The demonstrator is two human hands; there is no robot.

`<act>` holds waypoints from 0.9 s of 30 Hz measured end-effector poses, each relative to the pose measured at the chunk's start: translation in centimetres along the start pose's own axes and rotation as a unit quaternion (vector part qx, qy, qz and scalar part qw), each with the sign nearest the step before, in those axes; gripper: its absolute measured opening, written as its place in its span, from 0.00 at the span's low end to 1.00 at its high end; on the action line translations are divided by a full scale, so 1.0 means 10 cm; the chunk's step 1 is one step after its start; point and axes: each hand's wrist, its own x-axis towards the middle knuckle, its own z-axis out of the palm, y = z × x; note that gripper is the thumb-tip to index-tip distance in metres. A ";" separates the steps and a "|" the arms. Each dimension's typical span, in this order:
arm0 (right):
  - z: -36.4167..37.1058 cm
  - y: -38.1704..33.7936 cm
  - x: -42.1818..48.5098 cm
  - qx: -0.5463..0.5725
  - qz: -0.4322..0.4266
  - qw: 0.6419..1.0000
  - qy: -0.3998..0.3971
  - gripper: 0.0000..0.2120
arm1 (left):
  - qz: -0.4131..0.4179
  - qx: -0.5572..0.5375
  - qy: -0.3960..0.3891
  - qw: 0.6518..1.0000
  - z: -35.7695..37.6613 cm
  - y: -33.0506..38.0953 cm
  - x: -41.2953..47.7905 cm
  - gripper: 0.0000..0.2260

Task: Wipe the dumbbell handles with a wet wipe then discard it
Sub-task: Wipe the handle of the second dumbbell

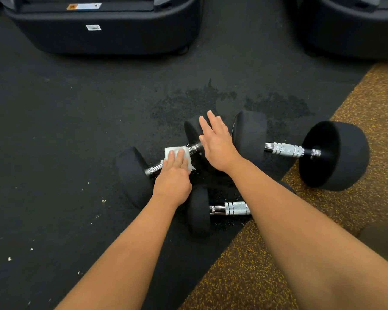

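Observation:
Three black dumbbells with chrome handles lie on the floor. On the left dumbbell, my left hand presses a white wet wipe onto the handle, its fingers curled over the wipe. My right hand rests flat, fingers straight, on that dumbbell's far black head. A larger dumbbell lies to the right, its handle bare. A smaller dumbbell lies nearest me, partly hidden under my right forearm.
The floor is black rubber, with a dark wet-looking patch beyond the dumbbells. Brown speckled matting covers the right side. Two black machine bases stand at the back.

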 end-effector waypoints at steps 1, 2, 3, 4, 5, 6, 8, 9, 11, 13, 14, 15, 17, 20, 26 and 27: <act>0.00 0.00 0.00 -0.002 -0.001 1.000 0.000 0.25 | -0.010 0.002 0.006 1.000 0.01 0.01 -0.02 0.26; 0.00 0.00 0.00 -0.003 -0.001 1.000 0.001 0.25 | -0.020 0.005 0.008 1.000 0.03 0.03 -0.02 0.25; 0.00 0.00 0.00 -0.003 0.000 1.000 0.002 0.25 | -0.028 0.008 0.008 1.000 0.03 0.06 -0.02 0.26; 0.00 0.00 0.00 -0.001 0.000 1.000 0.003 0.25 | -0.035 0.009 0.006 0.999 0.03 0.09 0.00 0.26; 0.00 0.00 -0.01 0.002 0.000 1.000 0.004 0.25 | -0.036 0.007 0.003 0.999 0.01 0.13 0.03 0.27; 0.00 0.00 -0.01 0.007 -0.001 1.000 0.004 0.24 | -0.030 0.004 -0.002 1.000 0.00 0.16 0.07 0.27; 0.00 0.00 0.00 0.016 0.000 1.000 0.001 0.24 | -0.002 0.003 -0.013 1.000 -0.05 0.20 0.17 0.29; -0.01 0.00 -0.01 0.018 0.001 1.000 -0.001 0.25 | 0.012 0.009 -0.019 1.000 -0.06 0.21 0.22 0.29; 0.00 0.00 0.00 0.017 0.001 1.000 0.000 0.25 | 0.027 0.030 -0.026 0.999 -0.08 0.22 0.28 0.29; 0.00 0.00 0.00 0.015 0.002 1.000 0.001 0.25 | 0.029 0.042 -0.026 0.998 -0.07 0.22 0.28 0.29; 0.00 0.00 0.00 0.014 0.002 1.000 0.001 0.25 | 0.028 0.041 -0.022 0.999 -0.06 0.20 0.27 0.29; -0.01 0.00 0.00 0.015 0.001 1.000 0.001 0.25 | 0.024 0.035 -0.015 0.999 -0.04 0.19 0.25 0.29; -0.01 0.01 -0.01 0.020 -0.001 1.000 0.004 0.25 | 0.007 0.019 0.002 1.000 0.00 0.17 0.20 0.28; 0.00 0.01 -0.01 0.021 -0.005 1.000 0.008 0.24 | -0.024 -0.004 0.030 0.999 0.04 0.16 0.15 0.28; 0.02 0.02 0.01 0.014 -0.001 1.000 0.004 0.24 | -0.036 -0.044 0.063 0.996 -0.04 0.21 0.34 0.19; 0.02 0.02 0.01 0.013 -0.001 1.000 0.002 0.24 | -0.026 -0.054 0.057 0.997 -0.06 0.23 0.37 0.19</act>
